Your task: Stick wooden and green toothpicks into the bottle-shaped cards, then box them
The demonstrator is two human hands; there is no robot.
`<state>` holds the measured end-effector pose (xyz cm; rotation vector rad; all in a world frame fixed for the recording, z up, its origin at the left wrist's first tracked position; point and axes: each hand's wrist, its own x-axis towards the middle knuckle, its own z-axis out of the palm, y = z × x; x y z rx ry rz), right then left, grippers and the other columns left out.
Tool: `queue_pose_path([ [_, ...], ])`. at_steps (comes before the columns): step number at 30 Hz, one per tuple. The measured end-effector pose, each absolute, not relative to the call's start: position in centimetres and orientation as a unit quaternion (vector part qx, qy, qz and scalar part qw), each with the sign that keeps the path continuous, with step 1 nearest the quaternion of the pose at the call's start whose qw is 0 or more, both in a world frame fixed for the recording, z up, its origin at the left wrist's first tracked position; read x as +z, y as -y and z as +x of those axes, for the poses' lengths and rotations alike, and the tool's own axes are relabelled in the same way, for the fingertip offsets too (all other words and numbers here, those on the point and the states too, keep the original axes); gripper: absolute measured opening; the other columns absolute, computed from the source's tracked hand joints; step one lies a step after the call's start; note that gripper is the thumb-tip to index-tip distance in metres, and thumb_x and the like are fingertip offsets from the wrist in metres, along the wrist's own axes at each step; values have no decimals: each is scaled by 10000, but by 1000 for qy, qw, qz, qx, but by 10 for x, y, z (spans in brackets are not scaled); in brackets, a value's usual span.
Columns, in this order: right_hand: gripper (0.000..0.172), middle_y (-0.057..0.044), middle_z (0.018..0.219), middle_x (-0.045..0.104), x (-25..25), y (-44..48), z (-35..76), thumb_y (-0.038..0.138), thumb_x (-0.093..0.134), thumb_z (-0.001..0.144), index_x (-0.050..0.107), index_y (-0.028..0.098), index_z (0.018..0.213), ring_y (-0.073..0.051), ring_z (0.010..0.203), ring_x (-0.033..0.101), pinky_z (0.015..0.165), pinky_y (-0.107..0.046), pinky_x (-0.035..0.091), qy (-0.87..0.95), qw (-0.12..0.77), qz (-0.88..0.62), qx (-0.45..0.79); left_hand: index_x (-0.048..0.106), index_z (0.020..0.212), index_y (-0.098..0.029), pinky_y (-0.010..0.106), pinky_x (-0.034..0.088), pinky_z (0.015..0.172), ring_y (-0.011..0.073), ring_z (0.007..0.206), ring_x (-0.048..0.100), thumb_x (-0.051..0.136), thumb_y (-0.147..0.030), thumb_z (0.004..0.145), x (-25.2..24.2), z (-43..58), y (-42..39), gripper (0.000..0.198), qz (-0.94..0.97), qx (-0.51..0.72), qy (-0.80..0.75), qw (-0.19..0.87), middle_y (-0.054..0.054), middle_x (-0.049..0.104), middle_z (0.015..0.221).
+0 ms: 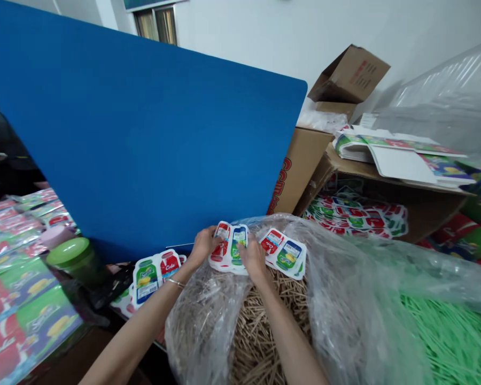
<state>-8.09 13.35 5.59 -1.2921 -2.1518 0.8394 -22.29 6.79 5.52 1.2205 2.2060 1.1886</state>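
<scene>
Between my two hands is a small stack of die-cut printed cards (227,262), white-edged, with a red panel and a green-blue one. My left hand (204,246), with a bracelet at its wrist, grips the left edge. The right edge is in my right hand (253,258), its thumb lying over the green panel. Beside that hand, another cola-and-lemon card (285,253) rests on a clear plastic bag (208,321) of brown paper shreds (260,326). More such cards (154,274) lie in a pile left of my left forearm.
A tall blue panel (164,133) stands in front. At right, a carton (436,206) holds many printed cards, with flat printed sheets (401,155) on top. Green shreds (452,331) fill the lower right. Wrapped printed packs (28,326) and a green-lidded jar (74,256) stand at left.
</scene>
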Motion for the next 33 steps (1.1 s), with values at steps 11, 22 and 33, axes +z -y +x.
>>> queue_pose_path([
  [11, 270, -160, 1124, 581, 37, -78, -25, 211, 446, 882, 568, 127, 1108, -263, 1102, 517, 951, -415, 405, 804, 413, -362, 228, 509, 1253, -155, 429, 349, 1021, 247, 1216, 455, 440, -183, 928, 81, -170, -77, 333, 578, 311, -754, 30, 124, 550, 1278],
  [22, 237, -46, 870, 674, -29, -4, 72, 252, 409, 930, 644, 231, 950, -159, 808, 649, 726, -230, 515, 771, 449, -347, 289, 554, 1157, -172, 427, 514, 803, 223, 971, 608, 567, -287, 879, 69, -113, -200, 302, 562, 129, -797, 181, 82, 587, 1173],
  [33, 176, -46, 871, 712, -10, -19, 156, 213, 509, 875, 672, 201, 940, -157, 800, 685, 727, -230, 555, 762, 446, -412, 228, 574, 1127, -177, 406, 517, 793, 224, 971, 613, 584, -283, 869, 74, -126, -217, 279, 504, 228, -795, 248, 70, 601, 1148],
])
